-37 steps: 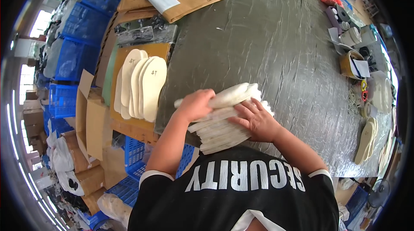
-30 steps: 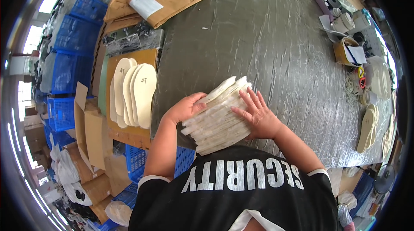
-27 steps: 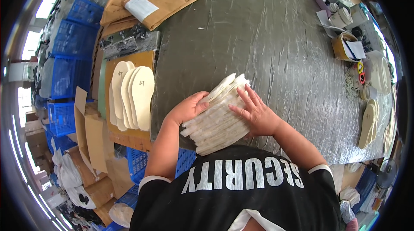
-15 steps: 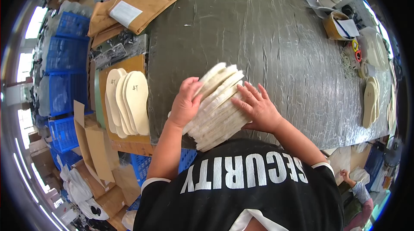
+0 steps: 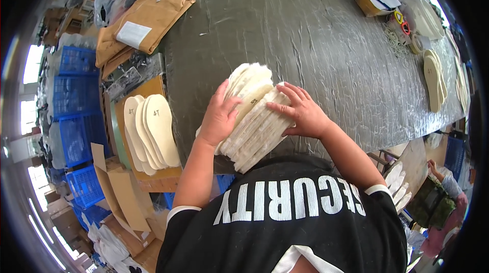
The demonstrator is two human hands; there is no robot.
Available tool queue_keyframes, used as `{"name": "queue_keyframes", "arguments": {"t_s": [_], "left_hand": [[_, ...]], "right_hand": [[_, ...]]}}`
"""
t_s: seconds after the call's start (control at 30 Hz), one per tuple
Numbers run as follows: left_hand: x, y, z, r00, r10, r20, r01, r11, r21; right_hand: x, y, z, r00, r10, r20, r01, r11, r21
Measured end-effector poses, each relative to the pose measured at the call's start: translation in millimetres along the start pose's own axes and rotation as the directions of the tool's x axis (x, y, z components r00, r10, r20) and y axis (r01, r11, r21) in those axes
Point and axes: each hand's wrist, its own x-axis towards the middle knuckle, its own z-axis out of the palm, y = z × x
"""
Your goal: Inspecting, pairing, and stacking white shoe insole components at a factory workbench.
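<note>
A thick stack of cream insoles (image 5: 262,130) with fluffy edges stands on its side at the table's near edge, leaning between my two hands. A gap has opened in the stack, and the flat face of one insole with a dark mark shows in it. My left hand (image 5: 218,120) is against the left part of the stack, fingers and thumb apart. My right hand (image 5: 305,114) grips the right part, its fingers over the upper edges and the thumb lower down. The undersides of both hands' hold are hidden.
Marked insoles (image 5: 160,130) lie overlapped on a brown board at left; more insoles (image 5: 433,82) lie at right. A brown paper package (image 5: 168,13) sits at the far left, scissors (image 5: 402,22) and a box (image 5: 374,3) at far right. Blue crates (image 5: 76,94) stand beyond the table (image 5: 326,69).
The stack has parted in the middle, its left insoles tipping left and exposing a marked face. My left fingers have loosened and spread. The whole view has turned slightly.
</note>
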Motion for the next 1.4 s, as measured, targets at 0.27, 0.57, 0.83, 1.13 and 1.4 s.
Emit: {"name": "queue_keyframes", "arguments": {"t_s": [0.27, 0.57, 0.83, 1.13, 1.4], "left_hand": [[2, 42, -7, 0.987, -0.093, 0.129, 0.069, 0.981, 0.179], [-2, 61, 5, 0.989, -0.11, 0.104, 0.081, 0.964, 0.255], [-16, 51, 13, 0.991, 0.035, 0.129, -0.033, 0.999, -0.015], [-81, -62, -51, 0.487, -0.369, -0.792, 0.795, 0.563, 0.227], [-128, -79, -80, 0.492, -0.63, -0.601, 0.839, 0.526, 0.136]], "right_hand": [[-10, 7, 11, 0.992, -0.044, -0.119, 0.053, 0.996, 0.074], [-13, 10, 13, 0.989, -0.044, -0.142, 0.058, 0.994, 0.094], [11, -26, -4, 0.992, -0.113, -0.056, 0.102, 0.979, -0.179], [41, -36, -25, 0.897, -0.146, 0.416, 0.284, 0.913, -0.292], [44, -34, -30, 0.896, -0.169, 0.41, 0.287, 0.926, -0.246]]}}
